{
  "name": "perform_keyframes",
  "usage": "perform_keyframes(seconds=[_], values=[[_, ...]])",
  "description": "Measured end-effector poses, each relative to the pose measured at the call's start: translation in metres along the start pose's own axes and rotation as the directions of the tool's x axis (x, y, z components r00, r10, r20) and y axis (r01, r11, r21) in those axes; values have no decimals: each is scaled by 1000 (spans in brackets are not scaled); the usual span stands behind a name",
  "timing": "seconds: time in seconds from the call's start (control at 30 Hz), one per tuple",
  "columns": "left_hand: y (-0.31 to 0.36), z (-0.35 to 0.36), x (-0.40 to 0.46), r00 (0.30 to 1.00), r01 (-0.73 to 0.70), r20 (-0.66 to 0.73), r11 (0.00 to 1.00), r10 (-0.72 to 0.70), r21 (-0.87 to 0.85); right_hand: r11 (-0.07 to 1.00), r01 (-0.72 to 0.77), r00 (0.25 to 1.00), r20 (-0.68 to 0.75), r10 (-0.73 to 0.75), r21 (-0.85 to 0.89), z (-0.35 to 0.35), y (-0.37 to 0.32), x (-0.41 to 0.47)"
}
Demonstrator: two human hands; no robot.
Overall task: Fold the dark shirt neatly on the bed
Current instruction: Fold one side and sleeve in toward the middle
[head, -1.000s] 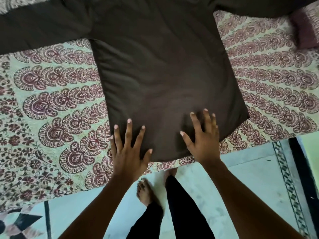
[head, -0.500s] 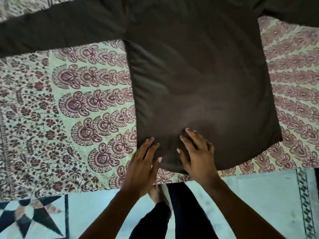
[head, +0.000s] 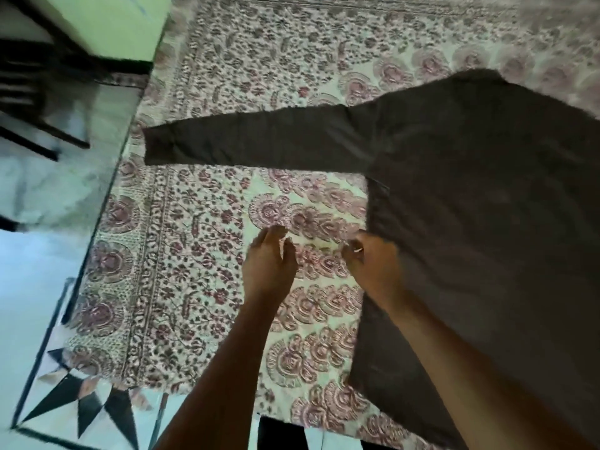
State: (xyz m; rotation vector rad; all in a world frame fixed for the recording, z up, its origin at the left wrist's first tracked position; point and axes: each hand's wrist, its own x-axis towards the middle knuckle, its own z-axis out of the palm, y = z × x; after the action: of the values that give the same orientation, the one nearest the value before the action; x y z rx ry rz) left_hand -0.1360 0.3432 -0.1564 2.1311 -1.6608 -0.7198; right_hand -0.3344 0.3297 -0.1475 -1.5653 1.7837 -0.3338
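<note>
The dark shirt [head: 480, 203] lies flat on the patterned bedsheet [head: 201, 254], its body at the right. Its left sleeve [head: 259, 141] stretches straight out to the left, almost to the bed's edge. My left hand [head: 269, 258] is over bare sheet to the left of the shirt, fingers loosely curled and holding nothing. My right hand [head: 373, 264] is at the shirt's left side edge, fingers also loosely curled. The cloth there lies flat and is not lifted. The shirt's right side is out of frame.
The bed's left edge and near edge border a pale tiled floor [head: 39, 287] with a black star pattern [head: 84, 404]. A dark chair [head: 35, 102] stands on the floor at the upper left. My dark trouser legs [head: 279, 433] show at the bottom.
The view has swung left, so the left sleeve and floor now show. Both hands left the shirt's hem and moved up to its left side; the left hand is now off the cloth.
</note>
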Motion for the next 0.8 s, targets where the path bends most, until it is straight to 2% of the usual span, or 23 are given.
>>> perform_keyframes(seconds=[0.17,0.3,0.47,0.67,0.8], values=[[-60,-42,75,994,110,-1,985,-111,135,996,58,998,-21,-56,71,51,-79,69],[-127,-73,130,980,164,73,961,-184,223,993,101,993,58,-105,64,92,-146,125],[-194,-90,172,964,152,172,950,-204,274,993,111,982,153,-106,-27,141,-218,193],[-223,-76,168,973,101,189,980,-133,172,907,387,894,311,-324,-167,194,-265,254],[-226,-68,169,973,137,170,985,-155,109,860,456,848,403,-343,-228,224,-269,279]])
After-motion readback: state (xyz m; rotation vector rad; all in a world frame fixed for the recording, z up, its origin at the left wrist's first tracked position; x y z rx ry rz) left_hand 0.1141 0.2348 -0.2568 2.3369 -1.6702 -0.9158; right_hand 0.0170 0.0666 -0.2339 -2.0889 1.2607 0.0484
